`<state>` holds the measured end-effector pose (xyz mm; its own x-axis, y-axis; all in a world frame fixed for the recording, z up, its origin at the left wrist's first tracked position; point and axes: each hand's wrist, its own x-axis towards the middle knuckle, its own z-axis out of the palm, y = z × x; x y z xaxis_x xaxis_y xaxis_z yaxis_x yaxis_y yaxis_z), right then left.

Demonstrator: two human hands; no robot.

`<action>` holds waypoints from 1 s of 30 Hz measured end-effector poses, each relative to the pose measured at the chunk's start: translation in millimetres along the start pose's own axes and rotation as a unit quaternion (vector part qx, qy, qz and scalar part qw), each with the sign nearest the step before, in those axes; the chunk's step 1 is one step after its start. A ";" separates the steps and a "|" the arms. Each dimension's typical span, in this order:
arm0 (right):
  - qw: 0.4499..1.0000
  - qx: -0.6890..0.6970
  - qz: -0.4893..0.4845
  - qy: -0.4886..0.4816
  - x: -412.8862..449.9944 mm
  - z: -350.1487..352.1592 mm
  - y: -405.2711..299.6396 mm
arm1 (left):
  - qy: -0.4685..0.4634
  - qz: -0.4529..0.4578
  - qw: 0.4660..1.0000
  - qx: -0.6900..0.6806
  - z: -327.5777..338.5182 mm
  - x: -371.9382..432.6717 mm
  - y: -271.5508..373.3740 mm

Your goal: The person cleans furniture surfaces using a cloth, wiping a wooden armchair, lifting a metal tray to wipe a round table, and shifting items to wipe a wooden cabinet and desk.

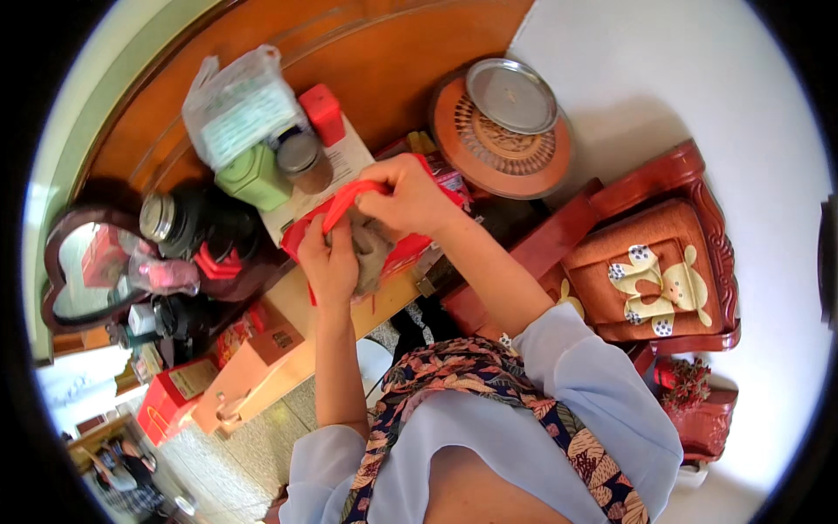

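My left hand (330, 262) pinches one end of a folded red strip (350, 198), which looks like part of a bag or fabric. The strip's other end is between the fingers of my right hand (409, 196). Between my hands hangs a crumpled grey-brown cloth (368, 252); whether a hand also grips it, I cannot tell. More red material (409, 252) spreads beneath them, over the edge of the light wooden tabletop (288, 298). Just beyond my hands stand a jar with a grey lid (304, 164) and a green canister (254, 175).
Behind them are a filled plastic bag (239, 108) and a red box (323, 114). Left are a black flask (196, 219) and a heart-shaped mirror (85, 249). Cardboard boxes (245, 380) flank the table. A metal tray (512, 95) rests on a round carved panel (471, 147), near a cushioned wooden chair (589, 223).
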<state>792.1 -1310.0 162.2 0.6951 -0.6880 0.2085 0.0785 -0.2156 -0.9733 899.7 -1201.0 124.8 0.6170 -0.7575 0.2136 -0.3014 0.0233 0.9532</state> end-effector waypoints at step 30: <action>0.706 0.604 0.200 0.311 -121.1 -251.7 247.7 | -0.301 -0.058 0.906 -0.291 327.5 127.5 177.4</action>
<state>547.5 -1454.5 -80.0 0.4150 -0.7788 -0.4704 0.7786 0.5715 -0.2591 686.9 -1507.1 251.1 0.0589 -0.9915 0.1159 0.2832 0.1279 0.9505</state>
